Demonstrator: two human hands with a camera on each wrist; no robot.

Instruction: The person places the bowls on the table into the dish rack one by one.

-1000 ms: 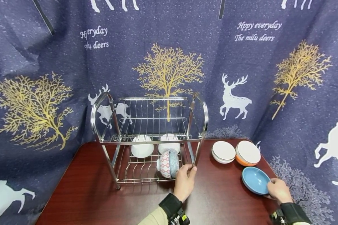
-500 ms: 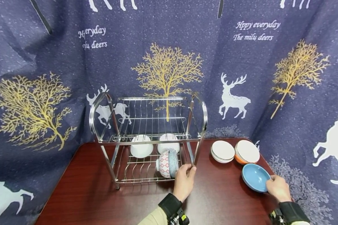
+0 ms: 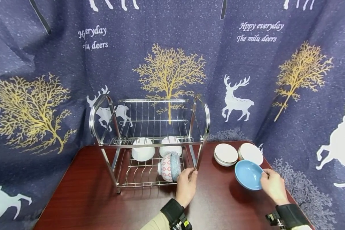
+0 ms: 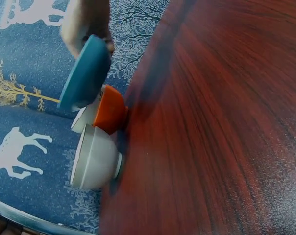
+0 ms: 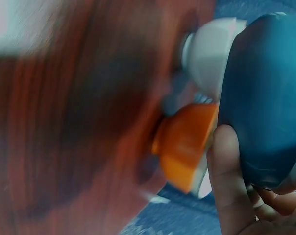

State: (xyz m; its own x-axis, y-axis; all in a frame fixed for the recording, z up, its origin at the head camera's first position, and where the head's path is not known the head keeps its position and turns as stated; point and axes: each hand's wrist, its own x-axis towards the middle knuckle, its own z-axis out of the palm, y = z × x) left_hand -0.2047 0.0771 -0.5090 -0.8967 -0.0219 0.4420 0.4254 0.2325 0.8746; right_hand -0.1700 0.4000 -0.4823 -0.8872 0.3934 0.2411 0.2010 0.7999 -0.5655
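My right hand [image 3: 274,187] pinches a blue bowl [image 3: 249,175] by its right rim. The bowl is lifted above the table, tilted, with its inside towards the head camera. In the right wrist view, fingers [image 5: 229,171] press against the outside of the blue bowl [image 5: 268,93]. My left hand [image 3: 186,187] holds the lower right front post of a two-tier metal dish rack [image 3: 149,146]. Beside that hand, a red-patterned bowl [image 3: 166,168] and a grey-blue bowl [image 3: 175,166] stand on edge together in the lower tier. Behind them are two white bowls [image 3: 143,150].
A stack of white bowls [image 3: 226,154] stands on the dark red table [image 3: 212,207], right of the rack. Next to it is another white-topped stack with an orange bowl [image 4: 111,110] at its bottom. A patterned blue curtain [image 3: 172,32] hangs behind the table.
My right hand has lifted the blue bowl off the table and carried it left, up to the front of the orange bowl's stack. My left hand keeps its hold on the rack post.
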